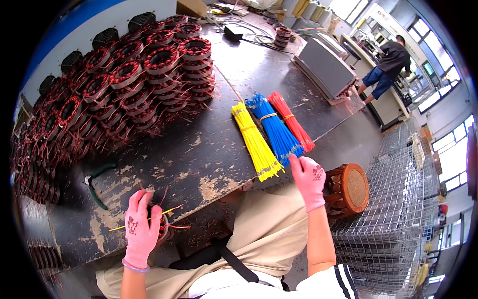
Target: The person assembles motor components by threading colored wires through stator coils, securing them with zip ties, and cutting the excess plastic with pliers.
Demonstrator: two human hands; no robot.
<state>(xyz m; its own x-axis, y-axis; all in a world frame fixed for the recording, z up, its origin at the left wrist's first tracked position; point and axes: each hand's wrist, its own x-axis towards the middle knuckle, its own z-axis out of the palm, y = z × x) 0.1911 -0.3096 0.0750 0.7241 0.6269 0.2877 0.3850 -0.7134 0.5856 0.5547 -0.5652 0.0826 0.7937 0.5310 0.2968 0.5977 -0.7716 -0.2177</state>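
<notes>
My left hand (138, 226), in a pink glove, closes around a small wire-wound stator (163, 230) at the table's near edge. A yellow wire (117, 228) passes under its fingers, and thin reddish leads stick out of the stator. Much of the stator is hidden by the glove. My right hand (309, 180), also gloved in pink, has its fingertips together at the near end of a blue wire bundle (277, 128); how many wires they pinch is hidden. Left of that bundle lies a yellow wire bundle (253, 142), right of it a red wire bundle (293, 122).
Tall stacks of wound stators (144, 79) fill the table's left and back. Green-handled pliers (94, 187) lie near my left hand. A grey box (323, 67) stands at the far right. Beside me are a wooden stool (356, 185) and wire cages (383, 229). A person (391, 62) works farther off.
</notes>
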